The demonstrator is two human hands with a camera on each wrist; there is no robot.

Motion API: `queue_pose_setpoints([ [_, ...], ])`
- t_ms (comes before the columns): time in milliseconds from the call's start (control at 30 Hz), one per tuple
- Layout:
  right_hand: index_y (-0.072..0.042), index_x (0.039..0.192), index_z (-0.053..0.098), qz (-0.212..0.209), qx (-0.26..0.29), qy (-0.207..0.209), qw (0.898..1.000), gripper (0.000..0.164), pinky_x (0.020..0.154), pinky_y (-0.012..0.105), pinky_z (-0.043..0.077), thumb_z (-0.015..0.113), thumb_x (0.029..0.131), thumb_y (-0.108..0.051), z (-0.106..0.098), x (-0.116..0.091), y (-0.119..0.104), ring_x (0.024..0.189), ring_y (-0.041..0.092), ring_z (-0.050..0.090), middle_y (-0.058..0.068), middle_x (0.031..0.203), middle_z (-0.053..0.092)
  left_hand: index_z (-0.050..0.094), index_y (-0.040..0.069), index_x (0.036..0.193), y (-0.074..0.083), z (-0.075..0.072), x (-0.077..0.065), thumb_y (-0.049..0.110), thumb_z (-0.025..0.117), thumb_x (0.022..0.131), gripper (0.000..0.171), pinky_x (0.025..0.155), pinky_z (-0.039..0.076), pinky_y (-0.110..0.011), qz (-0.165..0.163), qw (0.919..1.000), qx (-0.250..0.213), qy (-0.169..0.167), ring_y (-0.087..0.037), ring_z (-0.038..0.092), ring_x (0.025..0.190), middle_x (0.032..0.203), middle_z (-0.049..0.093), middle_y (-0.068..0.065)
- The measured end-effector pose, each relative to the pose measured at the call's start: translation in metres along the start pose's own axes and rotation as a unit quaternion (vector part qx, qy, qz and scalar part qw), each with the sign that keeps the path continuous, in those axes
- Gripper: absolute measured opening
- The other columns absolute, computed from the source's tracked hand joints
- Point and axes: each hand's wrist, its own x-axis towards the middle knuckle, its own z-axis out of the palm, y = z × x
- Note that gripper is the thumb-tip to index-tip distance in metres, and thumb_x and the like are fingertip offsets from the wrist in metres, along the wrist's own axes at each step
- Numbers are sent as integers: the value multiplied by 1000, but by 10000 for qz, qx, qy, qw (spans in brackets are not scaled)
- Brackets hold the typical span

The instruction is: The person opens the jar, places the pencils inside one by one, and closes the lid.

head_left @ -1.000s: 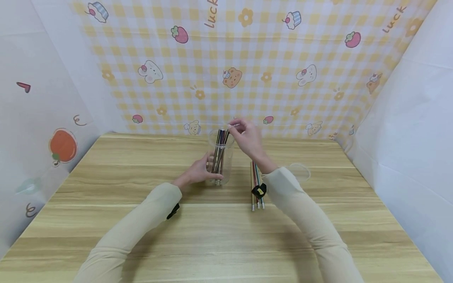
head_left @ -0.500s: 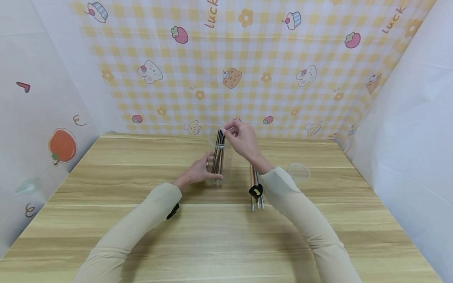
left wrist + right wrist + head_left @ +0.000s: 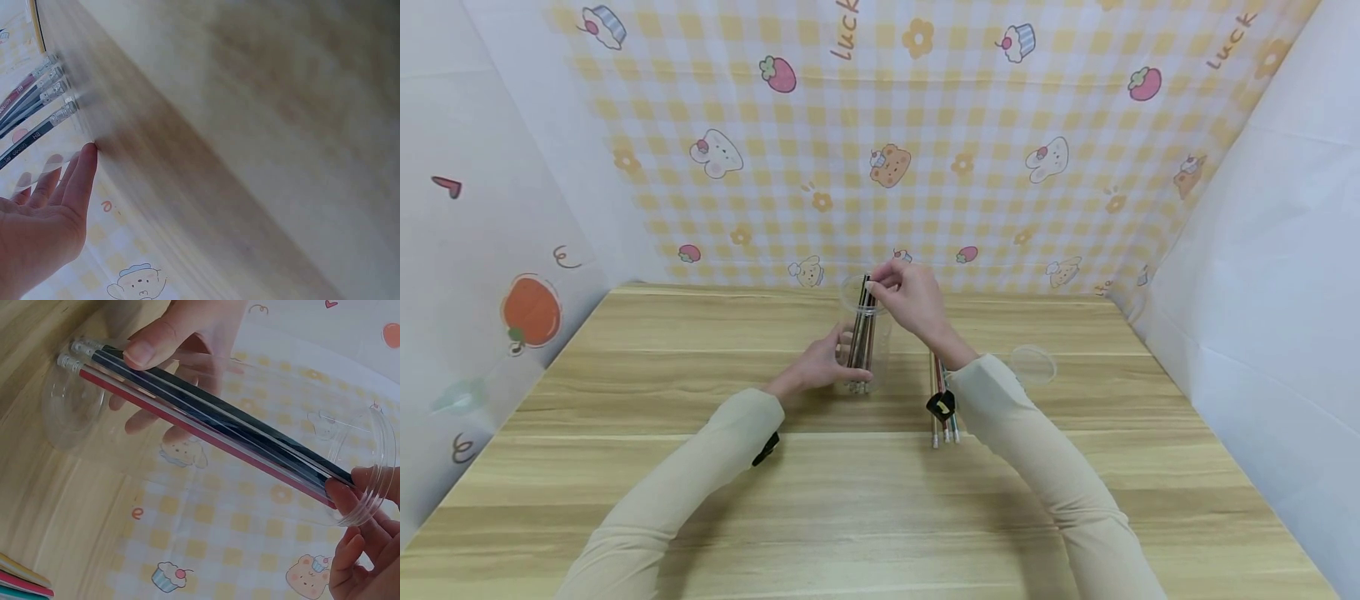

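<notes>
A tall clear plastic jar [image 3: 883, 337] stands upright on the table with several pencils [image 3: 860, 342] leaning inside it, eraser ends down. The right wrist view shows dark pencils [image 3: 219, 419] and a red pencil [image 3: 187, 429] through its wall. My left hand [image 3: 822, 364] holds the jar low down from the left, thumb in front and fingers behind. At the mouth, my right hand [image 3: 916, 302] pinches the upper ends of dark pencils between thumb and forefinger, just inside the rim [image 3: 375, 481]. Exactly how many it pinches I cannot tell.
Three loose pencils [image 3: 935, 417], gold, red and green, lie right of the jar, partly under my right wrist. A clear round lid [image 3: 1032, 364] lies farther right. A checked cloth [image 3: 970, 200] hangs behind the table [image 3: 865, 508].
My right hand has moved left and slightly down over the jar's mouth. The pencil tops, spread apart earlier, now stand closer together towards the left. My left hand has kept its place.
</notes>
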Motion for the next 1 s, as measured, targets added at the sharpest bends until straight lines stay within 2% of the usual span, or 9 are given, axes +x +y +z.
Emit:
queue_pose_setpoints([
  [167,-7,87,68,-267,-178,65,9995,10,52,25,42,62,82,-13,-1,0,1,57,12,51,0,80,64,28,14,131,-25,5,15,26,76,69,79,92,34,-45,-75,9998,117,139,-30,45,108,124,44,-17],
  [267,-6,88,70,-394,-370,136,9984,12,46,25,37,59,82,-8,-1,0,2,51,14,44,3,83,62,29,15,130,-26,5,17,29,77,67,80,91,35,-44,-111,9997,121,156,-29,45,108,123,45,-16],
  [367,-6,89,70,-445,-473,190,9977,16,47,25,34,55,82,-5,-1,0,3,52,15,40,5,85,59,29,15,129,-26,5,17,29,77,67,80,91,36,-44,-94,9997,124,172,-29,46,108,123,46,-16],
  [500,-5,90,70,-368,-311,240,9986,19,48,25,34,52,82,-3,-2,0,5,56,15,40,5,85,56,30,15,128,-25,5,16,27,77,67,78,91,35,-45,-85,9998,95,161,-30,45,108,124,45,-16],
  [700,-3,92,67,221,647,459,9966,16,47,22,37,54,82,-4,-8,0,11,62,18,48,5,85,58,30,15,129,-25,5,15,27,78,66,80,92,34,-46,-122,9998,46,140,-31,45,108,125,43,-16],
  [833,-4,95,66,704,1338,627,9865,16,50,24,43,55,83,-6,-16,1,19,70,22,53,6,89,60,30,15,128,-25,5,15,26,78,66,79,92,33,-46,-179,9997,8,145,-31,45,107,125,42,-15],
  [1000,-3,101,63,1168,1730,560,9764,19,55,28,47,54,85,-9,-26,-1,36,70,19,51,6,91,58,30,15,127,-25,5,16,33,78,64,81,93,34,-45,-197,9997,58,143,-30,46,107,125,42,-14],
])
